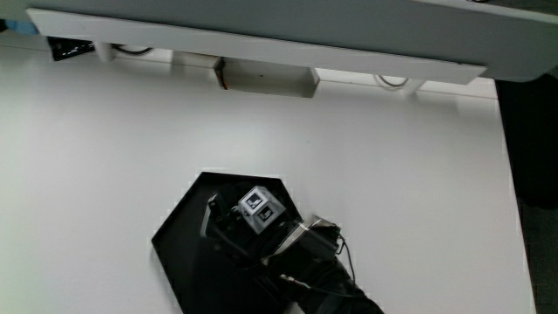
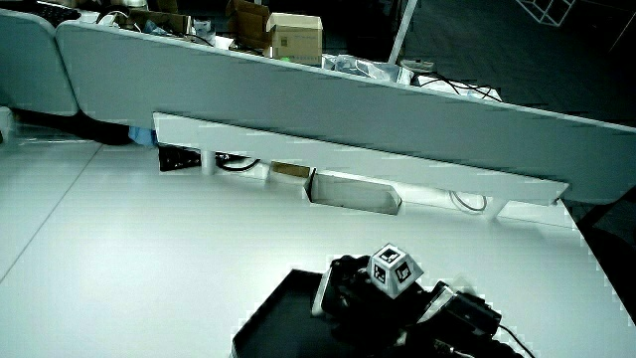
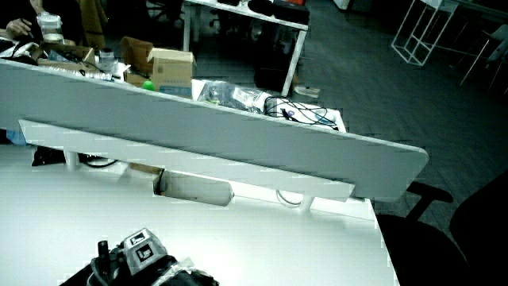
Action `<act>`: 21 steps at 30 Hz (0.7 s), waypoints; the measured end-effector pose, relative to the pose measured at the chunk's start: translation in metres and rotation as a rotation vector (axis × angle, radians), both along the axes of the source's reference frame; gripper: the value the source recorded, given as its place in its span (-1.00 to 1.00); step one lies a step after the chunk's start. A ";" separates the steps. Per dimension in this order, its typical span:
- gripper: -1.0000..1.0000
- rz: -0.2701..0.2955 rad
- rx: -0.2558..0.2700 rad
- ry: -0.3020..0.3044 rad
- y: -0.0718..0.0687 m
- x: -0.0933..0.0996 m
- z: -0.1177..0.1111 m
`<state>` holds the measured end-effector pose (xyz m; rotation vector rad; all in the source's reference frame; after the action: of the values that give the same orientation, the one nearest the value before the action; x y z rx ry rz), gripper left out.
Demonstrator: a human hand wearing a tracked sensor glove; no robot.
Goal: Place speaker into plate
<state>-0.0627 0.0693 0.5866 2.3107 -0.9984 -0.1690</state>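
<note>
A black, flat, angular plate (image 1: 181, 237) lies on the white table near the person's edge; it also shows in a side view (image 2: 266, 320). The hand (image 1: 230, 228), in a black glove with a patterned cube (image 1: 260, 210) on its back, hovers low over the plate's middle. Its fingers are curled on a small dark boxy speaker (image 1: 212, 218), which is at or just above the plate's surface. Both side views show the hand (image 2: 370, 294) (image 3: 136, 259) with the speaker (image 2: 332, 286) (image 3: 103, 256) at its fingertips. Black on black hides whether the speaker touches the plate.
A low grey partition (image 1: 261, 35) runs along the table's edge farthest from the person, with a pale cable box (image 1: 266, 80) and a black socket (image 1: 70, 48) under it. Boxes and cables (image 3: 238, 99) sit above the partition. The table's side edge (image 1: 510, 183) drops to dark floor.
</note>
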 end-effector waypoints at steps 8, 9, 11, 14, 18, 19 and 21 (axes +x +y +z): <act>0.00 -0.042 -0.077 0.072 0.011 -0.019 0.027; 0.00 -0.040 -0.082 0.076 0.011 -0.019 0.028; 0.00 -0.042 -0.092 0.118 0.013 -0.021 0.038; 0.00 -0.066 -0.088 0.188 0.016 -0.027 0.051; 0.00 -0.094 -0.052 0.252 0.022 -0.035 0.058; 0.00 -0.086 -0.008 0.266 0.022 -0.036 0.056; 0.00 -0.092 -0.032 0.245 0.021 -0.041 0.061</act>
<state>-0.1037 0.0906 0.6480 2.1539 -0.9744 -0.4585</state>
